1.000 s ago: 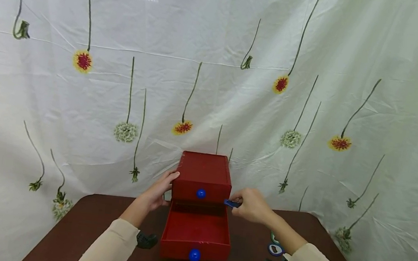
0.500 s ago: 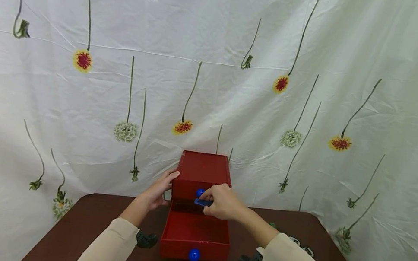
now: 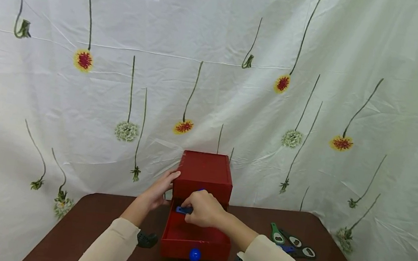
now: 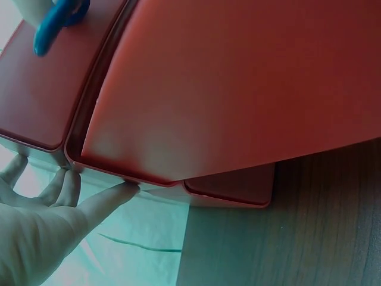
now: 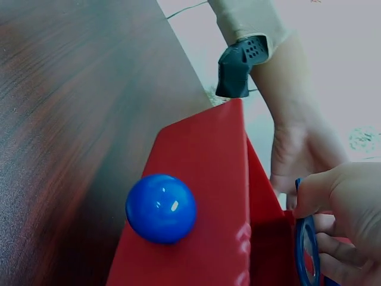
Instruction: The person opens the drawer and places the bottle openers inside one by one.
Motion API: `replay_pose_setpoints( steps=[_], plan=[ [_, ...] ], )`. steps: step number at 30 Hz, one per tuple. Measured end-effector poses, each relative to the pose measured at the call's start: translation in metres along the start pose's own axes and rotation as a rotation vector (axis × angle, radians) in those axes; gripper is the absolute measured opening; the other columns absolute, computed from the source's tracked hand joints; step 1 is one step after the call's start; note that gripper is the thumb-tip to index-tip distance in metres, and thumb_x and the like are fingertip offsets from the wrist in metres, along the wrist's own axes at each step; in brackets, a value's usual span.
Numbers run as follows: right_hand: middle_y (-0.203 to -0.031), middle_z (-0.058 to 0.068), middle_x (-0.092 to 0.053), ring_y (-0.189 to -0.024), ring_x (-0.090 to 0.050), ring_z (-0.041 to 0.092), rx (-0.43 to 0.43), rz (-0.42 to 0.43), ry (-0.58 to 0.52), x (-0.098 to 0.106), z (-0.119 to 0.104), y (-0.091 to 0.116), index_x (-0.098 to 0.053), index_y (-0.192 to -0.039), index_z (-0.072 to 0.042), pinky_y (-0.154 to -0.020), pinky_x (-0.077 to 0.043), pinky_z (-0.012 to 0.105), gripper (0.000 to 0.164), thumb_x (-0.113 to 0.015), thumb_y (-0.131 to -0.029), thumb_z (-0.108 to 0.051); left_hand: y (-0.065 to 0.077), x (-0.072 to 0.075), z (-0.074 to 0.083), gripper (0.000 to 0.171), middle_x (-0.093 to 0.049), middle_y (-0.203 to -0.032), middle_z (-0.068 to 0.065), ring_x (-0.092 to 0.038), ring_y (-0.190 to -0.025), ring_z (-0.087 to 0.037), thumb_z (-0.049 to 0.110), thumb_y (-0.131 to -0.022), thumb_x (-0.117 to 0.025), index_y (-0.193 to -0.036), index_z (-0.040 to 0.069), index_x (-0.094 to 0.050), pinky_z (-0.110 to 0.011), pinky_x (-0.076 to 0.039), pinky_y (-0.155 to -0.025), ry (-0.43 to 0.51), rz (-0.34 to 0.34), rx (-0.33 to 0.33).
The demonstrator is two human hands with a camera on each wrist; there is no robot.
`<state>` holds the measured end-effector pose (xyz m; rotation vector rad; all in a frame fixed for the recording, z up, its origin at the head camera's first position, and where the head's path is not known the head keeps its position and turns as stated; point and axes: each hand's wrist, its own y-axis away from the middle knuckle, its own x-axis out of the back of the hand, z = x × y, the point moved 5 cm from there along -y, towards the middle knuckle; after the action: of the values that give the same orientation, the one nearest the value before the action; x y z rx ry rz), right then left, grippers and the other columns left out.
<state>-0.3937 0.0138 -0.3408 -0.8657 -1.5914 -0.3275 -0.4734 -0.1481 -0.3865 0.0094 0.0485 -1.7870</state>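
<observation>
Red, a box-shaped chest (image 3: 205, 167) stands on the dark brown wood-grain table (image 3: 104, 218), its lower drawer (image 3: 179, 248) pulled out behind a shiny, round blue knob (image 3: 195, 255). From where I stand, the person's right hand (image 3: 203, 208) pinches a flat blue tool with an oval, ring-like head (image 3: 182, 210) at the drawer's back left; whether it touches the drawer I can't tell. The left hand (image 3: 156, 190), apart from the right, rests with fingers spread against the chest's left side. Off to the right lie a flat green tool (image 3: 277, 234) and flat black tools (image 3: 304, 253).
</observation>
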Motion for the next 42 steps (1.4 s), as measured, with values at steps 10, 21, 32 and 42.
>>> replay_pose_setpoints(
  steps=[10, 21, 32, 42],
  plan=[
    [-0.093, -0.006, -0.07, -0.08, -0.061, 0.007, -0.033, 0.043, 0.198, -0.017, -0.004, -0.01, -0.083, -0.104, -0.016, -0.068, -0.056, 0.025, 0.017, -0.082, -0.086, -0.017, -0.002, 0.001, -0.002, 0.071, -0.029, -0.162, -0.02, -0.018, -0.151, -0.045, 0.051, -0.107, -0.05, -0.163, 0.018, -0.022, -0.081, -0.034, -0.096, -0.006, -0.009, -0.01],
    [-0.108, -0.001, -0.073, -0.099, -0.069, 0.013, -0.002, 0.136, 0.279, -0.025, -0.008, -0.007, -0.078, -0.119, -0.013, -0.075, -0.059, 0.027, 0.028, -0.081, -0.092, -0.018, 0.001, 0.0, -0.002, 0.072, -0.026, -0.164, -0.019, -0.017, -0.152, -0.044, 0.052, -0.106, -0.05, -0.163, 0.019, -0.022, -0.08, -0.035, -0.096, -0.009, -0.007, -0.012],
    [-0.113, 0.001, -0.074, -0.101, -0.069, 0.011, -0.005, 0.117, 0.027, -0.001, 0.001, 0.008, -0.077, -0.122, -0.009, -0.084, -0.056, 0.026, 0.032, -0.082, -0.092, -0.02, 0.004, -0.001, 0.0, 0.077, -0.02, -0.165, -0.021, -0.013, -0.152, -0.046, 0.054, -0.105, -0.052, -0.164, 0.017, -0.019, -0.08, -0.034, -0.097, -0.004, -0.006, -0.008],
    [-0.111, 0.007, -0.075, -0.096, -0.07, 0.018, -0.002, 0.13, -0.028, 0.024, 0.013, 0.026, -0.077, -0.119, -0.004, -0.078, -0.055, 0.025, 0.033, -0.083, -0.091, -0.021, 0.0, -0.001, -0.002, 0.074, -0.014, -0.168, -0.018, -0.011, -0.152, -0.045, 0.052, -0.106, -0.05, -0.163, 0.018, -0.018, -0.081, -0.033, -0.097, -0.001, -0.001, -0.007]
  ],
)
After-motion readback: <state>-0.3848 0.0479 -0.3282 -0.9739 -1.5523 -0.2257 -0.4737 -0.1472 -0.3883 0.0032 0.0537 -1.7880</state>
